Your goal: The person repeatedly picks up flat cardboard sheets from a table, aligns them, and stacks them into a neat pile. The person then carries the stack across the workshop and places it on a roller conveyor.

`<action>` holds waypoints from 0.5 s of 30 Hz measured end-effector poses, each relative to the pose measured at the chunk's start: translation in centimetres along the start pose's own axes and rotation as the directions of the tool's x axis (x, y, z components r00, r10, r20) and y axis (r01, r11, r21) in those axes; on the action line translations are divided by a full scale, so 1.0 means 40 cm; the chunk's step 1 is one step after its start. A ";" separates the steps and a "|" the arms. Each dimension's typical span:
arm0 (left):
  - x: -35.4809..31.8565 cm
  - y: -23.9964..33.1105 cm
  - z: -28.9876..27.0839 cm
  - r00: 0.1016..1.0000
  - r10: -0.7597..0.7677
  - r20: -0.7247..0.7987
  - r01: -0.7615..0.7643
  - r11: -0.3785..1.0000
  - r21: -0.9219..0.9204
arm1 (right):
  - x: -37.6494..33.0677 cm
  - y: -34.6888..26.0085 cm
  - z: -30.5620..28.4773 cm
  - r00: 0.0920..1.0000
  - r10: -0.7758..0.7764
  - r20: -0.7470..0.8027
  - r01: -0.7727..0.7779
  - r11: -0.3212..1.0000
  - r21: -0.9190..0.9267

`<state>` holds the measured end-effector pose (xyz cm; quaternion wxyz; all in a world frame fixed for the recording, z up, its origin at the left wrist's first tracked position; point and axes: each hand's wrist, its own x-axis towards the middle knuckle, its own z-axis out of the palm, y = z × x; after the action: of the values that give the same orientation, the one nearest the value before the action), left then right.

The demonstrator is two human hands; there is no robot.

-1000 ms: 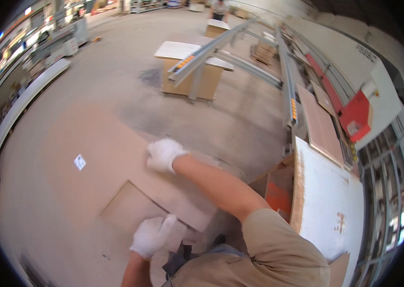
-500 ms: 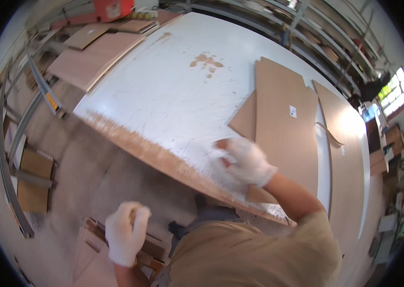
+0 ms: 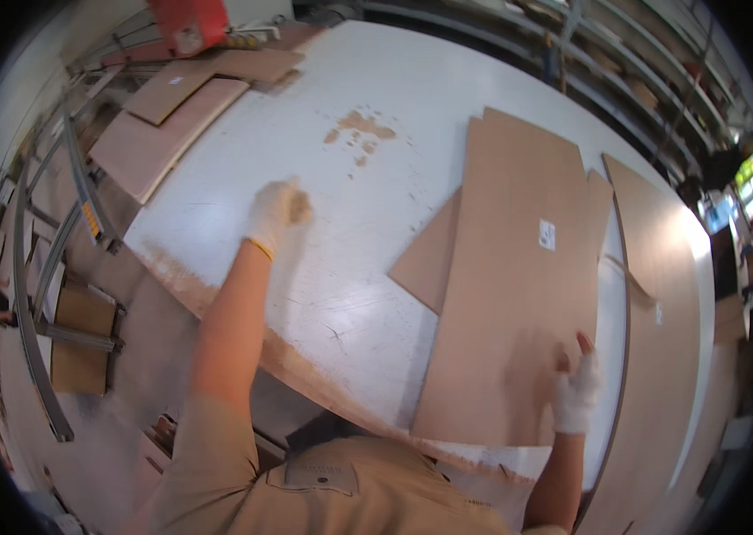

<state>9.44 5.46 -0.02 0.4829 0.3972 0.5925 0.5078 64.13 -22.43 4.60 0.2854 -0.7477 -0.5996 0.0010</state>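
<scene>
My left hand (image 3: 278, 214), in a white glove with a yellow cuff edge, is over the left part of the white tabletop (image 3: 314, 294). Its fingers are curled; a tan patch shows at their tips, and what they hold, if anything, is too blurred to name. My right hand (image 3: 578, 392), gloved in white with bare fingertips showing, is at the lower right edge of a large brown wood panel (image 3: 510, 267). Its thumb and forefinger are apart with nothing between them. The panel bears a white label (image 3: 547, 234) and partly covers a smaller brown board (image 3: 432, 254).
Another long panel (image 3: 662, 294) lies at the right, a curved strip (image 3: 630, 276) by its edge. Stacked boards (image 3: 167, 134) and a red machine (image 3: 189, 27) are at the far left. Metal rails (image 3: 82, 187) stand left of the table; shelving (image 3: 519, 27) runs behind.
My left hand has swung up from beside the table to over its surface. My right hand has moved right, from the white tabletop to the large panel's edge.
</scene>
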 end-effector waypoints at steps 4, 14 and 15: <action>0.312 -0.238 -0.193 0.748 0.425 0.510 -0.599 0.101 0.794 | 0.115 -0.199 0.040 0.964 -0.066 0.256 0.064 0.998 0.016; 0.598 -0.070 -0.039 0.767 0.361 0.531 -0.498 -0.187 0.847 | 0.152 -0.393 0.220 0.785 -0.105 0.610 0.195 0.977 -0.083; 0.714 -0.087 -0.127 0.821 0.373 0.433 -0.364 -0.244 0.899 | 0.136 -0.378 0.264 0.864 -0.265 0.429 0.285 0.958 0.018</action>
<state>-1.69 31.20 -8.18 -0.1470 0.7724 0.6174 0.0259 48.49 -11.26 4.10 0.1272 -0.6426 -0.7475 0.1100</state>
